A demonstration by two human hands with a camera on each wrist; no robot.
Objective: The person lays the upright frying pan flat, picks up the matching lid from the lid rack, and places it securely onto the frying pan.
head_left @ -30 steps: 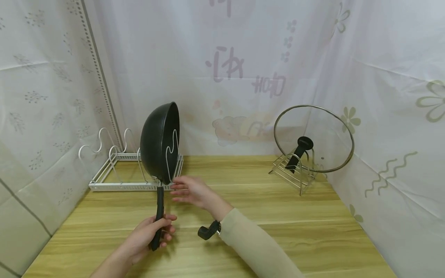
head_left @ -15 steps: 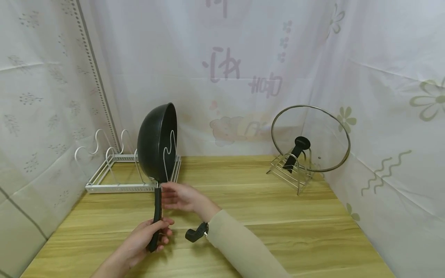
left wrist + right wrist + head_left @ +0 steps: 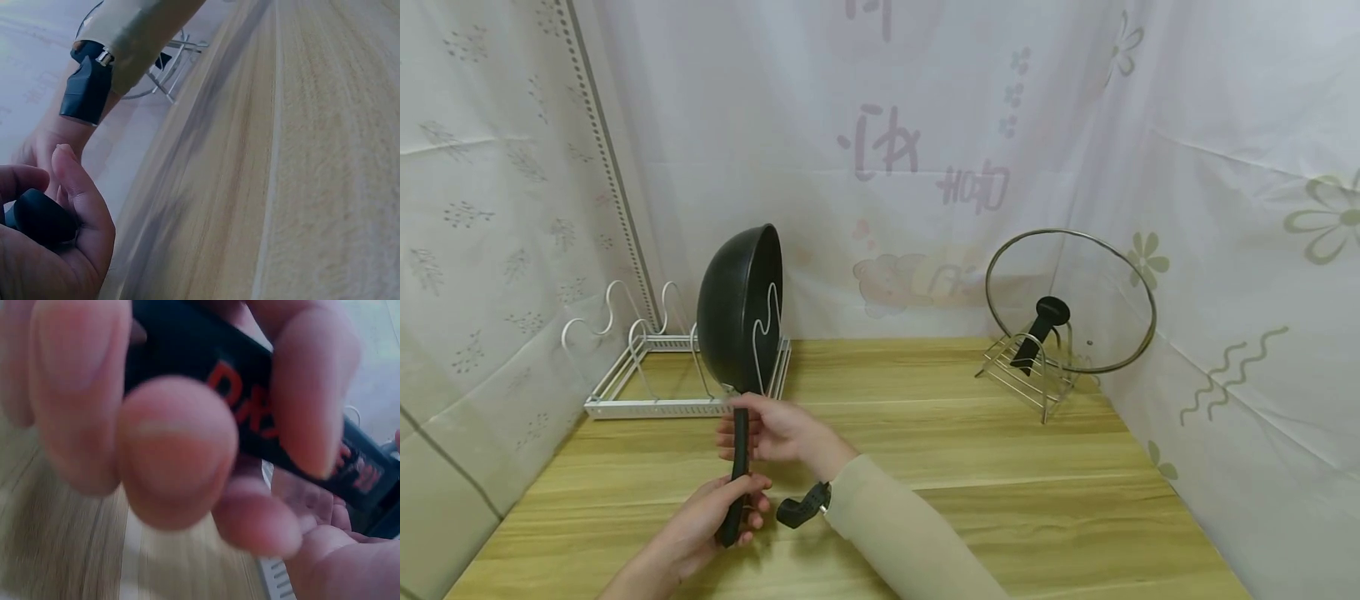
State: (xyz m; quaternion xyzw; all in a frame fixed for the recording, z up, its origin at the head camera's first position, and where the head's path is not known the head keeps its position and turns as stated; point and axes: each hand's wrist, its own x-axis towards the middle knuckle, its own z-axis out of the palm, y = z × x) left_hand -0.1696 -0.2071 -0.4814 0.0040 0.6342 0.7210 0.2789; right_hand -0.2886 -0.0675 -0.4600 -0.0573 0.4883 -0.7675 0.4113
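Observation:
A deep black wok (image 3: 726, 308) stands on its side in the white wire pan rack (image 3: 640, 408), its long handle (image 3: 741, 442) reaching out toward me. My left hand (image 3: 703, 517) holds the lower end of that handle, thumb laid across it; the left wrist view shows the dark handle end (image 3: 40, 215) within the hand's curve. Higher up, my right hand (image 3: 782, 429) is at the handle's neck with its fingers stretched out behind it. In the right wrist view, its thumb overlaps the black handle (image 3: 181, 344) with red letters, and the other fingertips stick out loosely.
At the back right, a glass lid (image 3: 1105, 308) with a black knob (image 3: 1052, 311) leans upright in a small metal stand (image 3: 1036, 400). The wooden table (image 3: 1000, 500) is bounded by patterned white curtains (image 3: 820, 117). A black wrist device (image 3: 803, 506) sits below my right sleeve.
My right hand has moved left from beside the wok, and its fingers now reach past the handle. My left hand keeps its hold on the handle's end; the wok stays in the rack.

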